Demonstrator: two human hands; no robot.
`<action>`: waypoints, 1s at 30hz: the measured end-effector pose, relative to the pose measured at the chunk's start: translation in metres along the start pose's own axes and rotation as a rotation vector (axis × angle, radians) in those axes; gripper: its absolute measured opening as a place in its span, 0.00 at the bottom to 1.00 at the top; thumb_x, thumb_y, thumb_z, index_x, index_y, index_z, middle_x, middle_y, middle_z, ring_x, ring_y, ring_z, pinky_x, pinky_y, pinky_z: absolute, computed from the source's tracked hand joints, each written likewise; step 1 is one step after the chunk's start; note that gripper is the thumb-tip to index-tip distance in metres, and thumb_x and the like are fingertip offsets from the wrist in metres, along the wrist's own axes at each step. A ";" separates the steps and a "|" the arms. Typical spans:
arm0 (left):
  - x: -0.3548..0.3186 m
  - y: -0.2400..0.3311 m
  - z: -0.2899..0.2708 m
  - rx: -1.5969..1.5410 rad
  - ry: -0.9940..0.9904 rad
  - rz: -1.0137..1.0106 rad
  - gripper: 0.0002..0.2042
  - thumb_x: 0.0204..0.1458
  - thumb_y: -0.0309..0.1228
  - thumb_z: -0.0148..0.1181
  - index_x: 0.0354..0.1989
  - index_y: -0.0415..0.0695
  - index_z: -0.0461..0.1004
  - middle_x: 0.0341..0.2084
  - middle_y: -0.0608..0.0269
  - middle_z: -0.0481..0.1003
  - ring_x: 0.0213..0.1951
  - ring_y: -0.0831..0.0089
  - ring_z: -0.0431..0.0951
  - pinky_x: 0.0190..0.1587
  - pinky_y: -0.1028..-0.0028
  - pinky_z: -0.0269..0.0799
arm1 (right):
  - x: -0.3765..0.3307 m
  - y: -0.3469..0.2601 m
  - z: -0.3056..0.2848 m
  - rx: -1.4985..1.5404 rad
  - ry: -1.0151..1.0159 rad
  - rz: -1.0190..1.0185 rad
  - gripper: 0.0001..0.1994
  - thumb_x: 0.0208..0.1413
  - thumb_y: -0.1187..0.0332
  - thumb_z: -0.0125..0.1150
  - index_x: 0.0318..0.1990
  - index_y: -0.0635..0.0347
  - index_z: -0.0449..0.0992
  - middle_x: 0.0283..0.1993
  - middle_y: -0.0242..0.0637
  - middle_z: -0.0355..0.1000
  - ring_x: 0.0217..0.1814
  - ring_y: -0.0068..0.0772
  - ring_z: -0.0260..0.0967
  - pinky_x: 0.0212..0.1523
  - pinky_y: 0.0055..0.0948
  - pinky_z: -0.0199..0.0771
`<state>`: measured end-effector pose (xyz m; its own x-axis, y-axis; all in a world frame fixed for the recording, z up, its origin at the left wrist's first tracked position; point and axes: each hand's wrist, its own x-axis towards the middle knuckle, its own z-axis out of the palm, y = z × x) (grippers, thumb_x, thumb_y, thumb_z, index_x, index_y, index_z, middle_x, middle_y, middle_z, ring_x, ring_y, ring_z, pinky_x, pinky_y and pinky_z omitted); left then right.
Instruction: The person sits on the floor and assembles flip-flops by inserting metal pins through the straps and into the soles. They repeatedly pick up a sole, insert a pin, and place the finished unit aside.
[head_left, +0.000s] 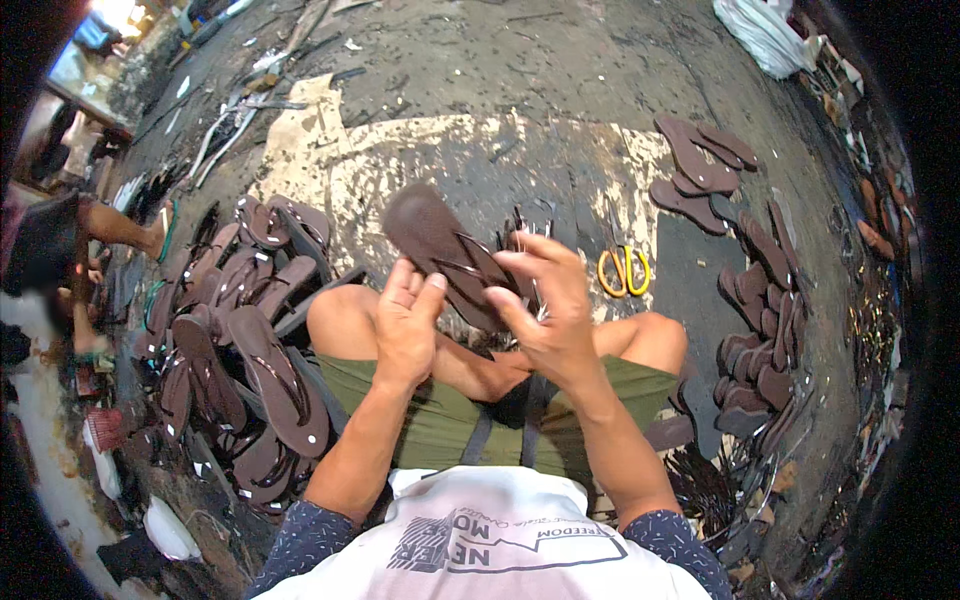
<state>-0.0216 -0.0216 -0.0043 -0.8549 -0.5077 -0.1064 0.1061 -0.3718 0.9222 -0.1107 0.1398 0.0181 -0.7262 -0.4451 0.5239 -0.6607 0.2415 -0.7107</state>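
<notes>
Hiding some flip-flop (420, 222) edge: left hand (408, 325)

Left hand's grip (408, 322) holds a brown flip-flop (425, 222); right hand's grip (548, 305), fingers spread, lies beside its strap (470, 268). On the floor (520, 65): heaped flip-flops (268, 370), left; yellow-handled scissors (627, 272) and brown soles (690, 155), right.
</notes>
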 end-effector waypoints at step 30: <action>-0.020 -0.011 -0.061 0.825 -0.213 0.328 0.19 0.46 0.21 0.60 0.50 0.35 0.75 0.40 0.41 0.80 0.45 0.45 0.81 0.49 0.58 0.75 | -0.017 0.086 0.004 0.590 -0.171 0.497 0.09 0.49 0.77 0.67 0.34 0.59 0.72 0.61 0.45 0.73 0.62 0.39 0.70 0.65 0.38 0.66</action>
<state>0.0255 -0.0543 -0.0352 -0.9304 -0.3052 0.2032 0.0337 0.4808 0.8762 -0.1546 0.1646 -0.0534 -0.8390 -0.5430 0.0342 -0.0220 -0.0290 -0.9993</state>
